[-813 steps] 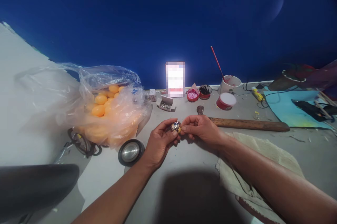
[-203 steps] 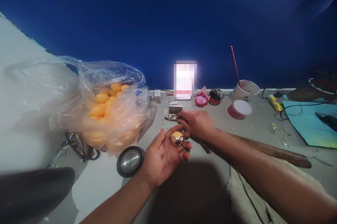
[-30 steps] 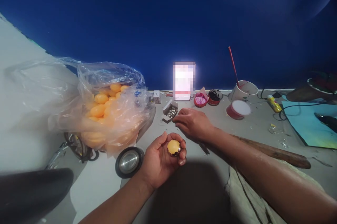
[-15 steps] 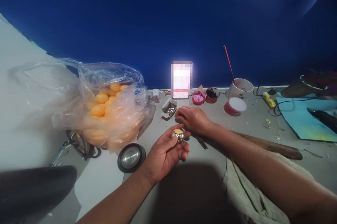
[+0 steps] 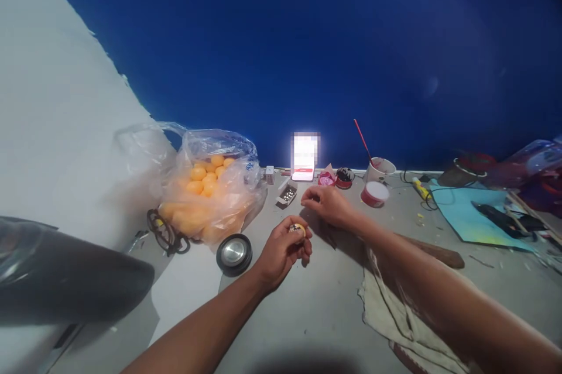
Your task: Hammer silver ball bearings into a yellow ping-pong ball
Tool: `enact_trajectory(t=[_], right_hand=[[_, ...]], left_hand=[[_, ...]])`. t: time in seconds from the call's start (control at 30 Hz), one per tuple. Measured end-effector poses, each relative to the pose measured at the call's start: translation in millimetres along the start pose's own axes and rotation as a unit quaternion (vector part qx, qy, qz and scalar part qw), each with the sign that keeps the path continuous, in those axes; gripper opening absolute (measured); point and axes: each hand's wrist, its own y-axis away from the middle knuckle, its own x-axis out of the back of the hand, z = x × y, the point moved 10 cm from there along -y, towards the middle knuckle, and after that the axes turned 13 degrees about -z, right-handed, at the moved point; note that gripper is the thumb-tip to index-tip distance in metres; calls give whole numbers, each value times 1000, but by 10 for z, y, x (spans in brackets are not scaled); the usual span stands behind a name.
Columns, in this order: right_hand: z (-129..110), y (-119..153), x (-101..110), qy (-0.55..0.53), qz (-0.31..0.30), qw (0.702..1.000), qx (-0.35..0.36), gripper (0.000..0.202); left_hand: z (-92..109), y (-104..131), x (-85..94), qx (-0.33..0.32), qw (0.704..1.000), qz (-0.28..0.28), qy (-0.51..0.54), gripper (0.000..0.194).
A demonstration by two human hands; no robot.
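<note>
My left hand (image 5: 283, 252) is closed around a small yellow ball (image 5: 297, 233) with shiny silver studs on its surface. The ball sits between thumb and fingers, partly covered by them. Beyond it and a little to the right, my right hand (image 5: 329, 204) hangs above the table with its fingertips pinched together. Whatever they hold, if anything, is too small to make out. Just left of the right fingertips stands an open small white box (image 5: 281, 201) containing many silver metal studs (image 5: 288, 194).
A clear plastic bag (image 5: 219, 140) of orange balls stands at left, behind a round metal-centred lid (image 5: 234, 253). A lit phone (image 5: 304, 157) leans at the wall. Right lie a white-lidded tub (image 5: 375, 193), a paint cup (image 5: 381, 170), a wooden stick (image 5: 439, 252) and a cloth (image 5: 386, 315).
The view has tilted up and shifted. My left hand has turned, its fingers curling more around the ball. My right hand has lifted slightly, its fingertips pinched beside the box.
</note>
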Motion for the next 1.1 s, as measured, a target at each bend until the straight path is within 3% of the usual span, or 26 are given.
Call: enact_trajectory(t=[0.13, 0.27, 0.37, 0.63, 0.87, 1.1], right_hand=[[113, 149, -109, 49, 29, 998, -15, 9], [163, 225, -86, 81, 31, 996, -3, 7], [160, 226, -74, 102, 34, 994, 11, 9], [-20, 161, -324, 133, 1, 983, 126, 9], [46, 173, -323, 143, 8, 981, 129, 18], [73, 140, -376, 158, -15, 980, 118, 21]], left_hand=[[29, -3, -21, -11, 1000, -9, -17, 29], [87, 4, 63, -27, 998, 45, -31, 49], [126, -9, 115, -38, 996, 64, -46, 48], [146, -24, 266, -52, 991, 74, -95, 54], [144, -3, 260, -38, 987, 86, -133, 47], [149, -1, 313, -38, 989, 98, -106, 48]])
